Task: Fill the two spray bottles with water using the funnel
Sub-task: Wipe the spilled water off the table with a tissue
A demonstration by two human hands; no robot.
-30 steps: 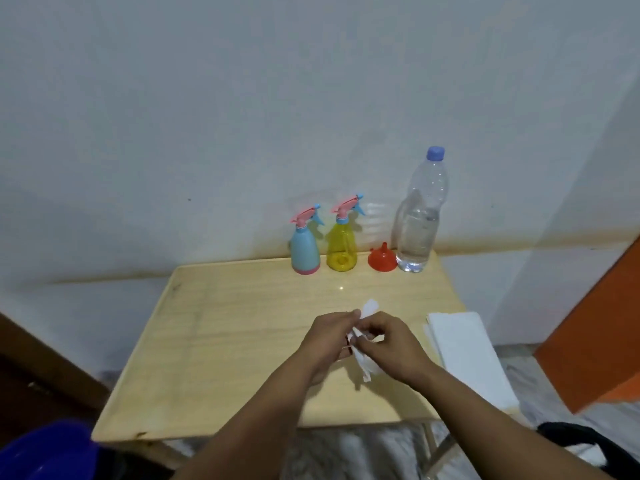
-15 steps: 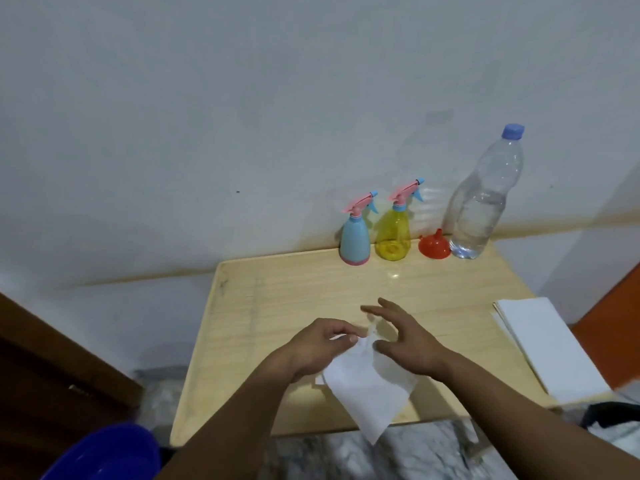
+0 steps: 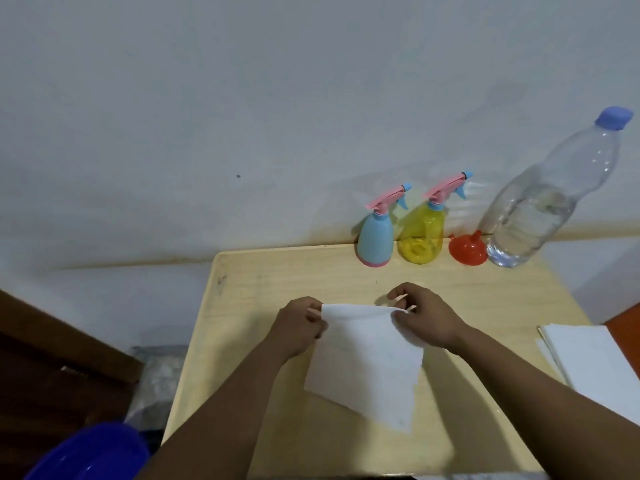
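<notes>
Unfolded since a moment ago, the white tissue [image 3: 363, 362] now hangs spread over the tabletop [image 3: 263, 278], left hand [image 3: 299, 325] and right hand [image 3: 427, 318] each in a pinching grip on an upper corner. At the back stand the water bottle [image 3: 540, 209], heavy and probably slippery, best held mid-body; the light, stiff blue spray bottle [image 3: 375, 240] and yellow spray bottle [image 3: 422, 233]; and the red funnel [image 3: 467, 249], mouth down.

Pale wooden desk [image 3: 263, 292] with smooth matt grain, thin matt white paper sheet [image 3: 367, 362], glossy clear plastic water bottle [image 3: 540, 209], shiny translucent yellow spray bottle [image 3: 422, 233], glossy red plastic funnel [image 3: 467, 249]
</notes>
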